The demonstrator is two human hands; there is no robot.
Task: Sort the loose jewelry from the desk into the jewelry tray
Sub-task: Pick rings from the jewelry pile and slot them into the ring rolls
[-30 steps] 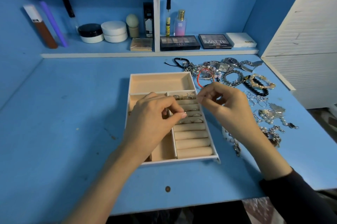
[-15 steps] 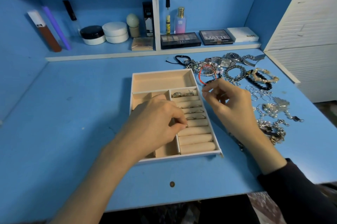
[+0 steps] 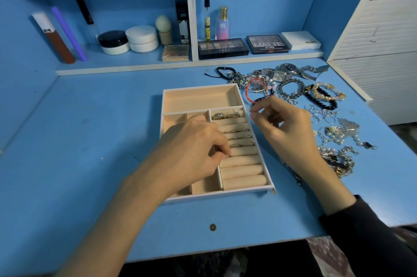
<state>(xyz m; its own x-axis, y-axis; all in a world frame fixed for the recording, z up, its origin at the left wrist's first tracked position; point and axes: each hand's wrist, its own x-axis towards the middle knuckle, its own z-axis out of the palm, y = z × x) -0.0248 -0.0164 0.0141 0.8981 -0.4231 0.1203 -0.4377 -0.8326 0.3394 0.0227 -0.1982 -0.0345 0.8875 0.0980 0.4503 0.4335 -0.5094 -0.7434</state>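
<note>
The beige jewelry tray (image 3: 198,100) lies in the middle of the blue desk. Several rings (image 3: 220,115) sit in the slots between its padded rolls. My left hand (image 3: 194,148) is over the tray, with thumb and fingertips pinched at a slot midway down the rolls, seemingly on a small ring. My right hand (image 3: 284,127) hovers just right of the tray with curled fingers and thumb and forefinger close together; I cannot tell whether they hold anything. Loose jewelry (image 3: 282,87) lies to the right: watches, chain and bead bracelets, a red cord bracelet (image 3: 248,94), and hoops (image 3: 320,114).
Behind the desk, a shelf holds cosmetics: jars (image 3: 126,40), bottles, eyeshadow palettes (image 3: 222,47) and a white box (image 3: 300,39). A white louvred cabinet (image 3: 383,51) stands at the right. More chains and pendants (image 3: 338,154) lie near the desk's right front.
My left hand has moved from beside my right hand down to a lower slot of the ring rolls. My right hand has drifted slightly up and right, away from the tray.
</note>
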